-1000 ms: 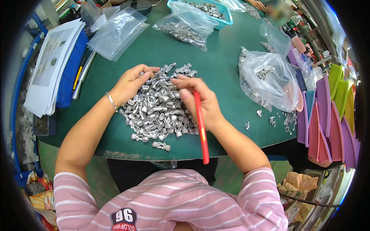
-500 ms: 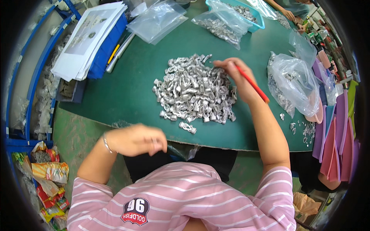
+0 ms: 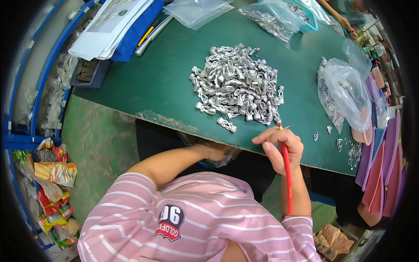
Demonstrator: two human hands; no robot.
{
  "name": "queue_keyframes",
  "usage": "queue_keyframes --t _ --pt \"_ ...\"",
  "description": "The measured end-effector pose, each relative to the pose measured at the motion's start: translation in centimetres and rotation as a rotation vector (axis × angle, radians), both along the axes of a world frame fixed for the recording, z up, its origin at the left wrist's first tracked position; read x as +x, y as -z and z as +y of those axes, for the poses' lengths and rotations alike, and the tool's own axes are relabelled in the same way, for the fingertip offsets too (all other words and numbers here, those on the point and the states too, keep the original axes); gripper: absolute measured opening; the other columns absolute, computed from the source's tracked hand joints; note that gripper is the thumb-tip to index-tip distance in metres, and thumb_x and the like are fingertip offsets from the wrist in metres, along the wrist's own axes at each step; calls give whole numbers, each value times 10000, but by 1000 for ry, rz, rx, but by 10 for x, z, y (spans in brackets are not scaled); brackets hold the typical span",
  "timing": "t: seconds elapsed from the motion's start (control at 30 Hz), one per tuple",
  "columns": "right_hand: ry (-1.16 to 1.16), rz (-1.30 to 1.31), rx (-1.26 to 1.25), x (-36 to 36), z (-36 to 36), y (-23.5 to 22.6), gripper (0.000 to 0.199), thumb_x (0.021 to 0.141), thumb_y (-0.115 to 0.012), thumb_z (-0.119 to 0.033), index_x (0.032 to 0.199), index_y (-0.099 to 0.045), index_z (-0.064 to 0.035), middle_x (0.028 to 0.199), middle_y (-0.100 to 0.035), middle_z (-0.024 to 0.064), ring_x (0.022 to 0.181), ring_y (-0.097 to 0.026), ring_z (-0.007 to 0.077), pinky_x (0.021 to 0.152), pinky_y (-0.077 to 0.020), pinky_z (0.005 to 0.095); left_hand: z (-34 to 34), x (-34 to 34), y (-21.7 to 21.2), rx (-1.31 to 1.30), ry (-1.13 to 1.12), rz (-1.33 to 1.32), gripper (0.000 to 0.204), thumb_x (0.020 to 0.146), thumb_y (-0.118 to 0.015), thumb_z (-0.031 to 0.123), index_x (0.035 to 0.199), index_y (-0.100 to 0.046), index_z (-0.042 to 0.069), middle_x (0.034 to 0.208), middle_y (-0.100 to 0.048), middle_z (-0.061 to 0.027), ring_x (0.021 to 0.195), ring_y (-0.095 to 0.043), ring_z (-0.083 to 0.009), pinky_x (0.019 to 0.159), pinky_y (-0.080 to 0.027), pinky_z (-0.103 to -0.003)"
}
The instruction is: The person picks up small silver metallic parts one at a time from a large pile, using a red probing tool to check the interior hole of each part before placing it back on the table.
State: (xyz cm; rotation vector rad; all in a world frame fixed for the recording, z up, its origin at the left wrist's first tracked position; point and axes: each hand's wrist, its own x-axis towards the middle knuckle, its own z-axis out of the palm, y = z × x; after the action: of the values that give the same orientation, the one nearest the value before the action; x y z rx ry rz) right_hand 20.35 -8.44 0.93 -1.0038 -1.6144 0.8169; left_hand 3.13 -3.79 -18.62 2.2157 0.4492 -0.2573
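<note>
A heap of small silver metal pieces (image 3: 240,83), each with a ribbed end and a loop, lies on the green table (image 3: 148,91). One pair of loose pieces (image 3: 226,125) sits just in front of the heap. My right hand (image 3: 286,148) is closed around a slim red pen-like tool (image 3: 286,174); its tip points at the heap's near right edge. Whether the tip touches a piece I cannot tell. My left hand (image 3: 220,152) is lowered at the table's front edge, beside a clear plastic bag (image 3: 227,160) hanging there. Its fingers are hidden.
Clear bags of metal parts (image 3: 347,91) and scattered small bits (image 3: 354,153) lie at the right. A turquoise basket (image 3: 310,24) stands at the back, near a co-worker's hand (image 3: 345,22). Papers (image 3: 109,30) rest on a blue bin (image 3: 131,43) at the left.
My right hand has come from the heap's far right side to its near right, with the red tool turned tip forward. My left hand has dropped to the table edge by the bag.
</note>
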Motion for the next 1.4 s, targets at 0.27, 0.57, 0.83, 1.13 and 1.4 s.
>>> queue_keyframes --t 0.27,0.57,0.83,1.13,1.4 --pt "228 -552 389 -54 88 -8 241 624 -702 20 728 -497 -53 651 -530 63 627 -506 238 565 -399 337 -21 47 -7 -209 58 -69 630 743 -432 -14 1348 -337 132 1380 -319 -173 1259 -337 -286 1020 -276 -373" --pt "285 -936 481 -73 110 -10 129 628 -579 -44 693 -478 -91 623 -520 35 639 -496 227 561 -333 351 -21 -53 -94 -240 -139 -102 386 829 -543 166 1192 -488 47 1064 -575 -185 969 -553 -339 840 -436 -396" --pt "192 -602 336 -54 106 -19 211 650 -609 46 706 -431 -52 666 -521 64 632 -521 230 590 -411 357 3 -83 -182 -398 -58 -647 271 820 -595 156 1060 -574 32 854 -626 -112 762 -608 -227 678 -475 -302" --pt "-25 805 -329 -28 50 -17 209 773 -527 90 857 -402 -55 863 -538 146 674 -617 210 570 -553 297 -39 -32 -268 -1497 256 -1624 526 834 -579 387 1077 -524 -76 975 -486 -170 901 -425 -196 776 -313 -260" --pt "-57 1007 -227 -16 32 10 133 831 -475 38 890 -407 -60 916 -522 158 715 -600 221 611 -544 337 -57 -2 -275 -1628 326 -1611 503 842 -558 405 1028 -523 -61 934 -488 -162 832 -424 -183 729 -328 -259"
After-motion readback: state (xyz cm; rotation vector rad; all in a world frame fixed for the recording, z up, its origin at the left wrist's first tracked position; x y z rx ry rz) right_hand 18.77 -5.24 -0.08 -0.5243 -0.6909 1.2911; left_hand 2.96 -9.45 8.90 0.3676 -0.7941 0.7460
